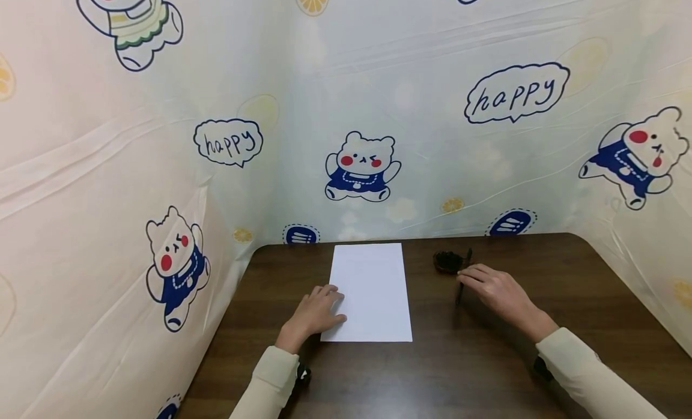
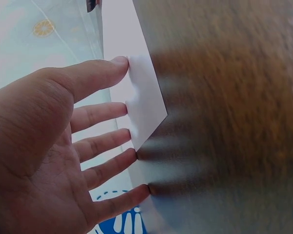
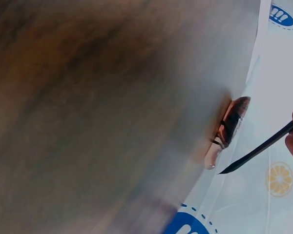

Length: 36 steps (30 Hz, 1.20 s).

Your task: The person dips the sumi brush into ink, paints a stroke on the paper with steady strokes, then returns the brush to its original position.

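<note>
Head view looks forward-down; nearer, tilted wrist views apparently share the paper [image 1: 375, 293].

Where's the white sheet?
In the head view, the white sheet lies on the table near its far edge, the left hand at the sheet's left side, the right hand off to its right.

a pale cloth [image 1: 335, 95] is hanging from nine round twelve to three o'clock, showing printed bears [image 1: 361, 177]; a dark wooden table [image 1: 454, 365] is gleaming at six.

Smooth, matt paper [image 1: 373, 293] lies on the wood-grained, softly shiny tabletop [image 1: 389, 383]; creased, cloth-like sheeting [image 1: 432, 155] hangs behind it.
</note>
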Tool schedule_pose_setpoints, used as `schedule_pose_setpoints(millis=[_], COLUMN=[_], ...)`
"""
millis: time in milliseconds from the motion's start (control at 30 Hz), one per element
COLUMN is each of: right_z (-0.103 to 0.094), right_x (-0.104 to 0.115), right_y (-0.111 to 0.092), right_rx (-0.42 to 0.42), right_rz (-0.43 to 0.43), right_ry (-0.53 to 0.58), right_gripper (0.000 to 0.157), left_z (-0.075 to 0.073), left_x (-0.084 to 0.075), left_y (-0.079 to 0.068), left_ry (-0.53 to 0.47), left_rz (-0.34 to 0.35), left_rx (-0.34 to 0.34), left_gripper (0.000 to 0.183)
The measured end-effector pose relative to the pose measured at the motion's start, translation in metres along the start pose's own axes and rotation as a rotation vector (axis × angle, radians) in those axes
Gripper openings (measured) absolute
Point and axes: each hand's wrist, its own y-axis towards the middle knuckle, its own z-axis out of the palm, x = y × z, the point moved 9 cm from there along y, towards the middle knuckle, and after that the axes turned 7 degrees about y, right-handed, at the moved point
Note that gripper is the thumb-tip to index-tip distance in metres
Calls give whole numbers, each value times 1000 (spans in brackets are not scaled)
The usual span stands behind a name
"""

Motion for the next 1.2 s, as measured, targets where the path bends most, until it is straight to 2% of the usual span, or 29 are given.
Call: schedule_pose_setpoints(millis=[100,467,633,833,1200], right_z=[-3,-17,-28,-42,-62], right_x=[0,1,2,1,-7], right_y=[1,8,12,18,26], right_rx=[-10,-82,-97,-151,-259], right_rz=[-3,-8,13,15,88], right_ry=[2,19,19,23,-26], right_gripper=[58,57,52,50,51], left_z=[-1,1,0,-1,0], left_x=[-1,-1,-2,-3,-4], left_y=[0,-3,-4,-4,-7], left_ry=[-3,-29,-35,-34,-13], left_rz=[4,12,20,32,37], left_rx=[0,16,22,20,35], left_gripper=[55,56,58,59,64])
